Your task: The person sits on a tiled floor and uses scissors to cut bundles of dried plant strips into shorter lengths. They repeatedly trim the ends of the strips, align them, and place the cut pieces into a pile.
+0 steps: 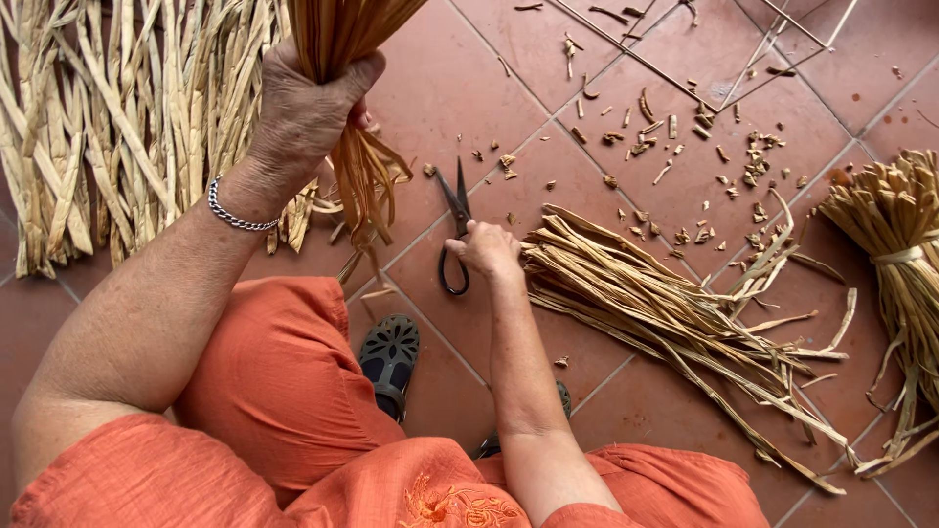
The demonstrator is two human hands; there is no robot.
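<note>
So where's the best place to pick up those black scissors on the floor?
Probably by the looped handles, coming from the near side. The scissors lie flat on the tiles, blades pointing away, loops towards the person. The right hand already rests at the loops, while the left hand holds a bundle of dried strips.

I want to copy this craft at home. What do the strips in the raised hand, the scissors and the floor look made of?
Strips: dried plant fibre, likely palm leaf or straw; matte tan, flat, frayed ends.
Scissors: dark metal, dull and unpolished, looped handles.
Floor: terracotta-looking tiles, reddish matte, pale grout lines.
</note>
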